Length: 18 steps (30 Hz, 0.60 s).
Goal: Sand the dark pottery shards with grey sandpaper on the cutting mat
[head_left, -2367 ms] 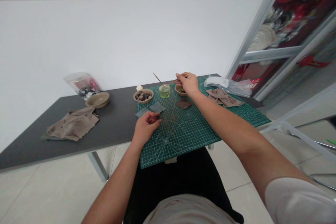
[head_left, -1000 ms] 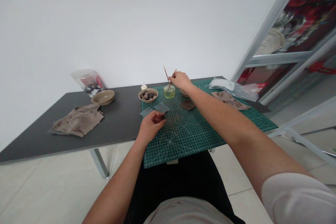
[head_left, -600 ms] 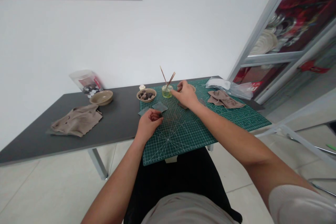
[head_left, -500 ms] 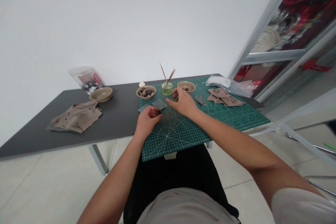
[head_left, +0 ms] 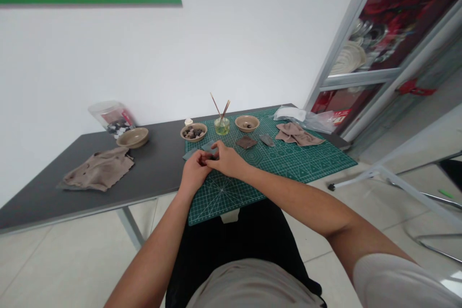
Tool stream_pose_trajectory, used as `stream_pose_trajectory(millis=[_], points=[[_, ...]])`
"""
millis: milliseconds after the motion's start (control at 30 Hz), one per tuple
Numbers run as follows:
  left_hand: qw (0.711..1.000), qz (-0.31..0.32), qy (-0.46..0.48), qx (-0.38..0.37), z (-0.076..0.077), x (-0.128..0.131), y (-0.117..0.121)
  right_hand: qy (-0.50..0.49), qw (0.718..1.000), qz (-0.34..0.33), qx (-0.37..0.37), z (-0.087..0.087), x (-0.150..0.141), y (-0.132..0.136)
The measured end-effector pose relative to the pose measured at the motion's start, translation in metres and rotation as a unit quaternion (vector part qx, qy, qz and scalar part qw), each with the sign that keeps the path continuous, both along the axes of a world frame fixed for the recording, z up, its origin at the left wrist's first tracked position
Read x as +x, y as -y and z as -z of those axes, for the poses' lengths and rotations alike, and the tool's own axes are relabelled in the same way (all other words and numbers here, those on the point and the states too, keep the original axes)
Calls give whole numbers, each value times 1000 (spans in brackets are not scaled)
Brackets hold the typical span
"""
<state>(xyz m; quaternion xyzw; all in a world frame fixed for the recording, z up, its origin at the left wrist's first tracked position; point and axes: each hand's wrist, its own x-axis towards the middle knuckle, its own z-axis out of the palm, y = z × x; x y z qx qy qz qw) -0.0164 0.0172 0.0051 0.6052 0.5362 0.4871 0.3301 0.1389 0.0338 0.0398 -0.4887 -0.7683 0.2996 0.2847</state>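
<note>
Over the green cutting mat, my left hand [head_left: 195,167] and my right hand [head_left: 229,160] meet. The left fingers are curled round a small dark piece, like a pebble, mostly hidden by the fingers. My right thumb and fingers close in on the same spot. Grey-blue abrasive-looking sheets [head_left: 208,147] lie just behind the hands. A brown square sheet [head_left: 246,142] and a crumpled grey piece [head_left: 267,140] lie to the right. Behind stand a bowl of dark and tan pebbles [head_left: 194,132], a glass jar with thin sticks [head_left: 222,126] and a bowl [head_left: 247,122] holding a small dark piece.
The cutting mat [head_left: 288,161] covers the right of the dark table [head_left: 155,163]. At left are a brown cloth [head_left: 97,170], another bowl [head_left: 133,137] and a tipped clear tub [head_left: 112,118]. Another cloth [head_left: 298,134] and a plastic bag [head_left: 319,120] lie at right.
My right hand has come left and down from near the right bowl to meet my left hand. The brown square sheet is now uncovered. The view has shifted slightly.
</note>
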Motion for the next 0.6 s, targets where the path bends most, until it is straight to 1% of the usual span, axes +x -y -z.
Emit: stream_pose_trajectory(millis=[233, 300, 367, 400, 467, 533, 600], points=[[1000, 20, -14, -12, 4, 0, 0, 3, 1000, 3, 5, -1, 1, -4], [1000, 25, -2, -10, 5, 1, -1, 6, 1000, 2, 9, -3, 2, -6], [999, 31, 30, -6, 5, 2, -2, 7, 1000, 15, 23, -8, 9, -12], [998, 33, 49, -5, 4, 3, -2, 7, 999, 26, 33, -12, 15, -18], [997, 37, 70, -4, 3, 4, -3, 21, 993, 85, 74, -21, 34, -33], [997, 39, 66, -4, 3, 4, -3, 61, 984, 134, 106, -31, 58, -52], [998, 41, 51, -2, 3, 4, -3, 106, 969, 192, 117, -37, 84, -71]])
